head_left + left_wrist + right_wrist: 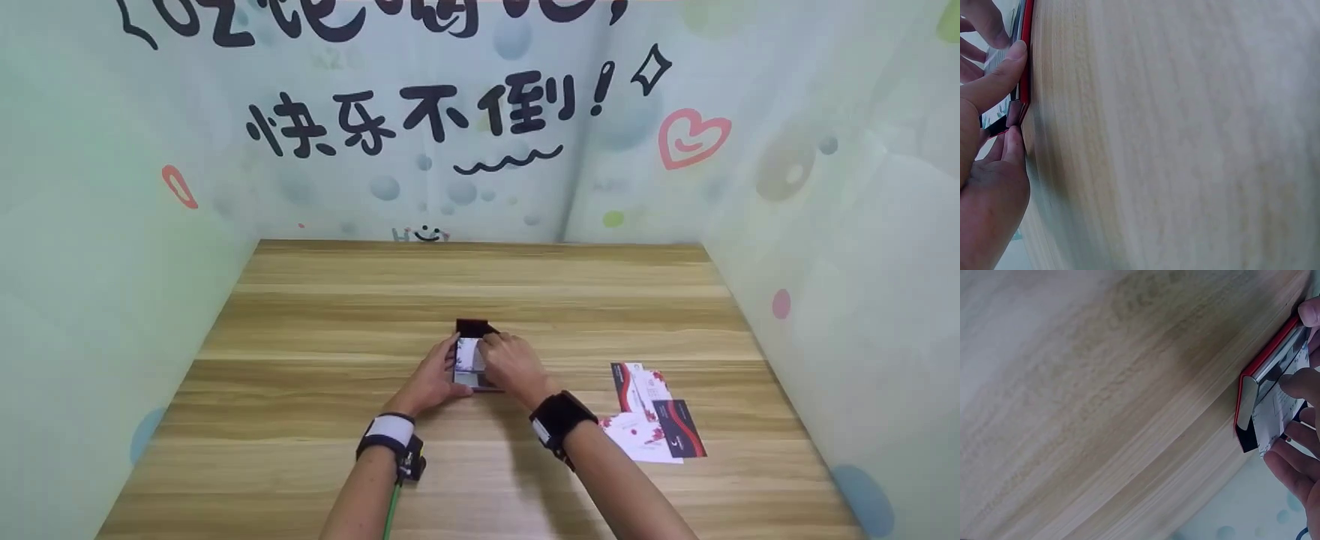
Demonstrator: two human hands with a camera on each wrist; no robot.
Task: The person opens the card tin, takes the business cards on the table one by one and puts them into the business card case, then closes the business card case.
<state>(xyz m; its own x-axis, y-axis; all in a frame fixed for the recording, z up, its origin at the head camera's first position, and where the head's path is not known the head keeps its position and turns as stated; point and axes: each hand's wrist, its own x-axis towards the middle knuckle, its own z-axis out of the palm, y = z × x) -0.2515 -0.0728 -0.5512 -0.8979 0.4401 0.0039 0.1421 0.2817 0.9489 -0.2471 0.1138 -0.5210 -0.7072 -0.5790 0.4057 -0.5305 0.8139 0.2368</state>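
Note:
A small card case (472, 328) lies open on the table, its cover red outside and black inside, with a silvery metal tray (1248, 402). My left hand (433, 379) grips the case along its left side, thumb at the near edge, fingers on the far left edge. A white business card (1272, 417) with a floral print sits over the tray. Its right part is pinched by my right hand (517, 367), the thumb above and fingers at the far edge, as the right wrist view shows. In the left wrist view the red cover (1026, 56) stands edge-on beside the left thumb.
To the right, near the right forearm, several loose business cards (641, 439) overlap on the wooden table (300, 450), white and dark with red designs. Printed cloth walls (480, 202) close off the table at the back and both sides.

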